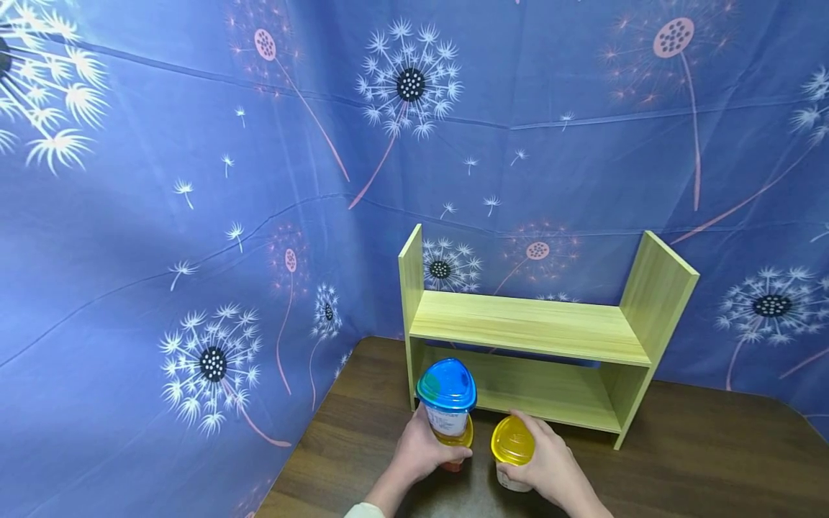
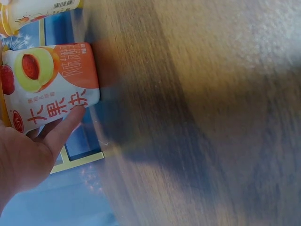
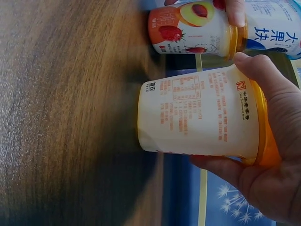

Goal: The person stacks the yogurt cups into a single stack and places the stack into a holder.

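My left hand [image 1: 421, 452] grips the peach cup [image 2: 51, 84] near its top, the blue cup [image 1: 447, 390] stacked upright on it. My right hand [image 1: 550, 462] grasps the yellow-lidded cup [image 1: 512, 442] between thumb and fingers, just beside the peach cup. All three are in front of the shelf [image 1: 531, 324], low at the desk [image 1: 337, 439].

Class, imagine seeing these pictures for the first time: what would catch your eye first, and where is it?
Probably the bright blue-lidded cup low in the head view, stacked on a peach-labelled cup that the left hand grips. To its right, the right hand holds a yellow-lidded cup. Behind them stands a pale wooden shelf before a blue dandelion-print cloth.
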### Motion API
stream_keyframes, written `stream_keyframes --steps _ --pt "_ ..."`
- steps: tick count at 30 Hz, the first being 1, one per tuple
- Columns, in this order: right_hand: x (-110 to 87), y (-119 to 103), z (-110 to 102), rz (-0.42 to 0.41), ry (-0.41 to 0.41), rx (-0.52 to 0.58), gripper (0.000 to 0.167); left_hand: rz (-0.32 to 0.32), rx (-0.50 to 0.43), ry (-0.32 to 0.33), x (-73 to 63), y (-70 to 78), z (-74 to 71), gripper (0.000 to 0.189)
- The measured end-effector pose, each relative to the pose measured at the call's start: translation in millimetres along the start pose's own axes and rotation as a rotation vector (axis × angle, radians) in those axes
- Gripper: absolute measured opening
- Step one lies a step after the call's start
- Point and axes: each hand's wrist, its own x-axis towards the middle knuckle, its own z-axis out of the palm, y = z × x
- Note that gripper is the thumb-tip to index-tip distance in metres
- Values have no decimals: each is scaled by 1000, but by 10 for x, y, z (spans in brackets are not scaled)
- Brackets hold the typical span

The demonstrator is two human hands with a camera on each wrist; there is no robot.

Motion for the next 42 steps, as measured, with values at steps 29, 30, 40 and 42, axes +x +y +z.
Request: stream_keyframes --steps 29,30,40,42 --pt "218 -483 -610 -70 41 -45 94 -11 -8 -3 33 -43 -7 98" --pt "227 -505 -627 -71 43 -50 94 -14 -11 -5 33 -41 -6 98" --pt "310 -683 -790 -91 71 -99 94 -17 -17 -5 48 -44 3 95" --pt "327 -720 -828 -98 77 -105 95 -13 -20 -6 50 -48 4 95"
